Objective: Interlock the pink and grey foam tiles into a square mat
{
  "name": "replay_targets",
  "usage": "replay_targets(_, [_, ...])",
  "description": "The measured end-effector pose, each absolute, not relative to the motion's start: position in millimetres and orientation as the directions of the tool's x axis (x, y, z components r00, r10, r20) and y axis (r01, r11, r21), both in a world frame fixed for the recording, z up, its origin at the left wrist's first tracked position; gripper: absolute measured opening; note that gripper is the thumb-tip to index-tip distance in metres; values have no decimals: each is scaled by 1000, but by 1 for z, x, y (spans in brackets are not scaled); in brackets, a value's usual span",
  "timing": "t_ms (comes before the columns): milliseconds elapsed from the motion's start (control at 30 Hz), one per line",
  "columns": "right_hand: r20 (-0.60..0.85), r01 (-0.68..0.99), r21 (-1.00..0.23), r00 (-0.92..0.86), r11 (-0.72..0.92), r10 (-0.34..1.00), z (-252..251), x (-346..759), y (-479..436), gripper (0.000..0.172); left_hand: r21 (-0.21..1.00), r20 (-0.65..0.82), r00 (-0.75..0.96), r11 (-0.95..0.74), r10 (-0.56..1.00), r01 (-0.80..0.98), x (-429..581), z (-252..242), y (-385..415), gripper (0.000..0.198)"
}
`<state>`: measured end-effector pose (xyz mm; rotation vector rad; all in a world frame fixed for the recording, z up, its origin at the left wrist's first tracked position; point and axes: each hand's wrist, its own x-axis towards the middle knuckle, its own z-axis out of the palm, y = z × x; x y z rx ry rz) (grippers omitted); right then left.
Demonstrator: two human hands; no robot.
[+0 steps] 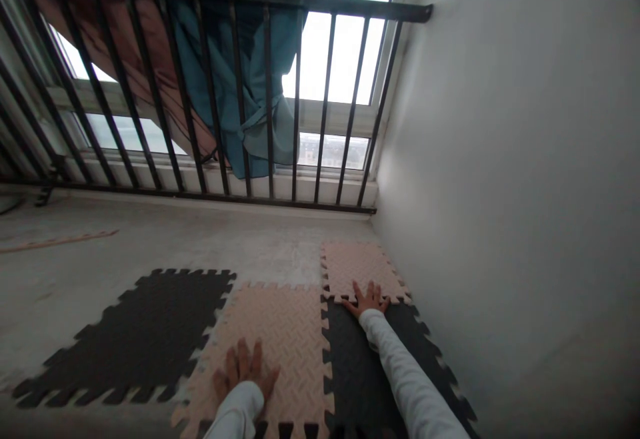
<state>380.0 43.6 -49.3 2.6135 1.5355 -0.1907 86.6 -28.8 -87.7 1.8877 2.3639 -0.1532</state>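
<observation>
My left hand (246, 369) lies with spread fingers on a beige foam mat tile (287, 339) with jagged puzzle edges. My right hand (367, 299) is spread over the seam where a black foam tile (350, 365) meets a farther beige foam tile (357, 262). Those two tiles run along the right wall, and the black one borders the larger beige tile on its right side. Further left, another black foam tile (145, 332) lies on the floor, its right edge close beside the beige tile. Whether those two edges interlock I cannot tell.
A white wall (515, 192) rises on the right. Dark metal railings (215, 99) stand before the windows at the back, with teal cloth (245, 59) and pinkish cloth (140, 45) behind the bars. A thin pinkish strip (60, 241) lies on the concrete floor (240, 232).
</observation>
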Motion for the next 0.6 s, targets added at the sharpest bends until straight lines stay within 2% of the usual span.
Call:
replay_targets(167, [-160,865,32,499,-501,852,-46,379,60,78,-48,-221,-250,245,943,968,88,-79,-29,65])
replay_targets(600, [-175,864,-1,496,-503,851,-48,376,77,78,-63,-231,-234,226,944,972,85,-80,-29,64])
